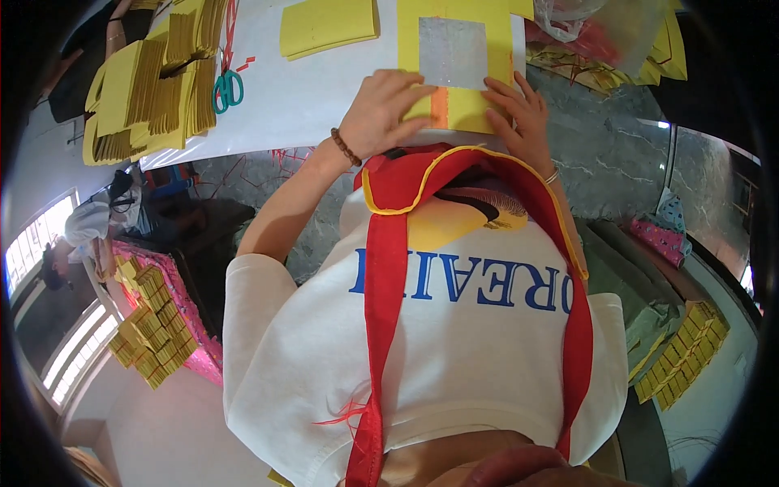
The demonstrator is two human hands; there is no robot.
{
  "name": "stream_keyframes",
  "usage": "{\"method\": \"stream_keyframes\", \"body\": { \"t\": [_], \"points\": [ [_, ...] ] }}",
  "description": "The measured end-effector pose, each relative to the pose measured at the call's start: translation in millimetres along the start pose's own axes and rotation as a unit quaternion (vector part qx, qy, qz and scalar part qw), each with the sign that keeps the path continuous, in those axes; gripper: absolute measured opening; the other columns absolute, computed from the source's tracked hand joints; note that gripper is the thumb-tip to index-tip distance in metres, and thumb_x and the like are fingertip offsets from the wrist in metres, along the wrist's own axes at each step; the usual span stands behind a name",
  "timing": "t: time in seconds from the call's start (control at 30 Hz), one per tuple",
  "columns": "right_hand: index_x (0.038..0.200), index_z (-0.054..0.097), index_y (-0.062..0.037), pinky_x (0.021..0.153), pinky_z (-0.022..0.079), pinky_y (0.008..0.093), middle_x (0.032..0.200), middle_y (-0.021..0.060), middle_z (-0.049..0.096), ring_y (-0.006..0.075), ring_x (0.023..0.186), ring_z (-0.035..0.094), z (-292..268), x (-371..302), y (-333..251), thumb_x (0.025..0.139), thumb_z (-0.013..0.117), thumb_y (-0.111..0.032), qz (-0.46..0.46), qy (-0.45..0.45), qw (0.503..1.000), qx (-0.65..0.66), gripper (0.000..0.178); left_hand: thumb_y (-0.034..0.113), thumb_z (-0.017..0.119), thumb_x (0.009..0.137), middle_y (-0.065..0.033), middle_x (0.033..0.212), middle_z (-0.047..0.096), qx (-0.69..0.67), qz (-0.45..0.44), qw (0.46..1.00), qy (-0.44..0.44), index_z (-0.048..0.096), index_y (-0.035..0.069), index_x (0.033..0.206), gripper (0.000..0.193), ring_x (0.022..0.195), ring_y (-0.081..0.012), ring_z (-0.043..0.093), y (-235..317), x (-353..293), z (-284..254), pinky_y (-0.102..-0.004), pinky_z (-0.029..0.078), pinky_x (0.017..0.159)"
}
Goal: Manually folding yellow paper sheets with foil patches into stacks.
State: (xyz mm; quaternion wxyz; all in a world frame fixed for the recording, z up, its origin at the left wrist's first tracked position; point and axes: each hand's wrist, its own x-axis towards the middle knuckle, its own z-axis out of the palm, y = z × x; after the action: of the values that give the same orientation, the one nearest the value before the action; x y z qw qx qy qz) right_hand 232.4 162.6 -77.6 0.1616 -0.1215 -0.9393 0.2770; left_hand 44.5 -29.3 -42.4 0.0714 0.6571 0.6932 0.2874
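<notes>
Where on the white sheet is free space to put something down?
Free: white sheet between scissors, yellow pad and left hand. Crowded: yellow paper stacks at far left; both hands, right hand, press the yellow sheet.

Yellow paper sheet point(471, 105), silver square, flat

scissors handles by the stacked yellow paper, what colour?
Teal green handles on the scissors, lying on the white sheet; seen in the head view.
</notes>
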Motion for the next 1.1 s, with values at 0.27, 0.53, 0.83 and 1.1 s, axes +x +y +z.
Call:
{"method": "stream_keyframes", "body": {
  "t": [0.27, 0.53, 0.83, 1.1],
  "points": [
    [0.101, 0.065, -0.0052, 0.105, 0.025, 0.0385, 0.124, 0.0080, 0.055, 0.0283, 0.128, 0.035, 15, -1, 4, 0.092, 0.047, -0.026, 0.098, 0.055, 0.936, 0.333, 0.029, 0.016, 0.064, 0.077, -0.0110, 0.101, 0.058, 0.026, 0.068, 0.997, -0.015, 0.060, 0.005, 0.105, 0.030, 0.091, -0.0282, 0.054, 2, 3, -2, -0.0355, 0.045, 0.077],
    [0.103, 0.064, -0.0012, 0.107, 0.022, 0.0352, 0.123, 0.0119, 0.055, 0.0271, 0.129, 0.033, 16, 0, 10, 0.098, 0.023, -0.035, 0.137, 0.047, 0.897, 0.418, 0.054, 0.011, 0.060, 0.081, -0.0108, 0.074, 0.059, -0.101, 0.008, 0.994, -0.028, 0.062, 0.002, 0.084, 0.010, 0.072, -0.0277, 0.056, -1, 11, -7, -0.0349, 0.046, 0.063],
    [0.104, 0.064, -0.0014, 0.107, 0.021, 0.0349, 0.123, 0.0122, 0.055, 0.0266, 0.129, 0.032, 18, 1, 9, 0.098, 0.021, -0.034, 0.152, 0.054, 0.879, 0.448, 0.054, 0.015, 0.063, 0.078, -0.0079, 0.071, 0.060, -0.171, -0.134, 0.973, -0.077, 0.063, 0.002, 0.079, 0.013, 0.063, -0.0185, 0.057, -1, 18, -8, -0.0290, 0.044, 0.057],
    [0.107, 0.063, -0.0012, 0.108, 0.021, 0.0361, 0.125, 0.0119, 0.053, 0.0264, 0.130, 0.030, 20, -1, 11, 0.098, 0.022, -0.037, 0.172, 0.050, 0.859, 0.480, 0.055, 0.014, 0.060, 0.080, -0.0027, 0.069, 0.062, -0.250, -0.211, 0.935, -0.135, 0.064, 0.001, 0.083, 0.015, 0.061, -0.0077, 0.052, -7, 24, -12, -0.0237, 0.042, 0.055]
  ]
}}
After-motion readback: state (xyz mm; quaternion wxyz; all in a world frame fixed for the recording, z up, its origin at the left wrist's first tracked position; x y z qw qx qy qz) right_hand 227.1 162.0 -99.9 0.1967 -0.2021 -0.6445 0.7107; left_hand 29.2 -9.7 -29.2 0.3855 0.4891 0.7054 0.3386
